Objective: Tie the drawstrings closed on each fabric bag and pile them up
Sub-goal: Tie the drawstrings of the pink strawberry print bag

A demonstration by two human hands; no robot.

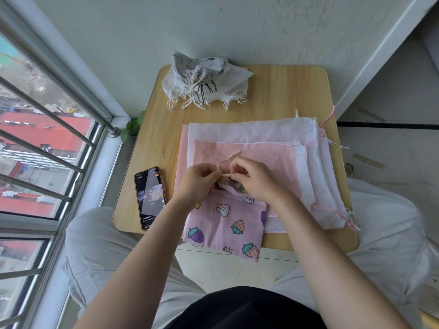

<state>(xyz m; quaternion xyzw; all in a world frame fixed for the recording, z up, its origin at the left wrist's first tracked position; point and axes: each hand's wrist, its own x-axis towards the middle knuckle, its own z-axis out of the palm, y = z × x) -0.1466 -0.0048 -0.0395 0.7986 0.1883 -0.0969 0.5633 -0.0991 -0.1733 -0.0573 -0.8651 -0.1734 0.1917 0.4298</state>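
Observation:
A pink bag printed with strawberries and bunnies (228,224) lies at the table's near edge, its bottom hanging over it. Its mouth is gathered between my hands. My left hand (199,181) and my right hand (254,180) each pinch its pale drawstring (225,162), which loops up between them. Under it lies a flat stack of pink and white bags (261,136) with pink cords at the right. At the table's far side sits a pile of white patterned bags (204,79) with knotted cords.
A phone (150,198) with a lit screen lies at the left of the small wooden table (285,91). Window bars run along the left, a wall stands behind. My knees flank the table.

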